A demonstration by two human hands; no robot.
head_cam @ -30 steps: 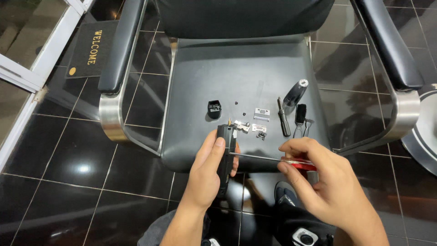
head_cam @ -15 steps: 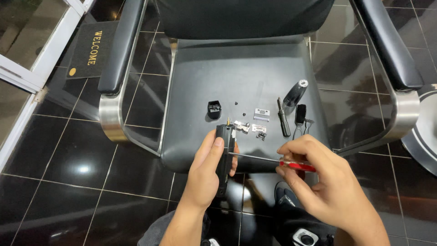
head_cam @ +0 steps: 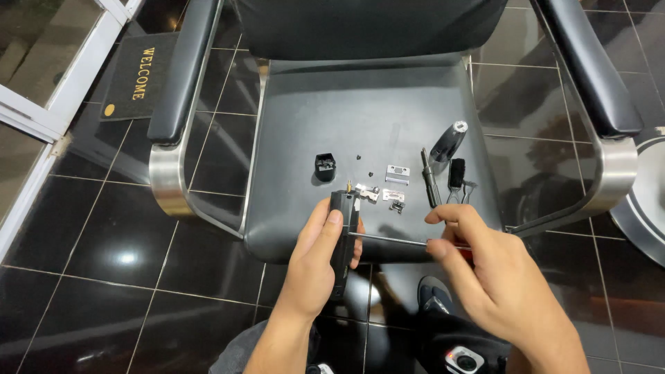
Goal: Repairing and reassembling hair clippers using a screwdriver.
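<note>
Fingers of the left hand [head_cam: 315, 266] are wrapped around a slim black clipper body [head_cam: 343, 239], held upright over the front edge of a black barber chair seat [head_cam: 312, 125]. The right hand [head_cam: 495, 277] pinches a thin screwdriver [head_cam: 391, 240] between thumb and fingertips, its red handle mostly hidden in the grip, and the metal shaft runs level to the left until its tip meets the side of the clipper body. Laid out on the seat beyond the hands are a small black square cap [head_cam: 324, 166], two tiny dark screws [head_cam: 358, 156], a few small metal blade pieces [head_cam: 396, 173], a second dark screwdriver [head_cam: 429, 185], a silver-and-black cylindrical piece [head_cam: 447, 142] and a little black brush [head_cam: 456, 173]. Chrome-framed padded armrests [head_cam: 181, 76] flank the seat, and a dark doormat [head_cam: 136, 83] lies on the glossy black tiled floor at the left.
</note>
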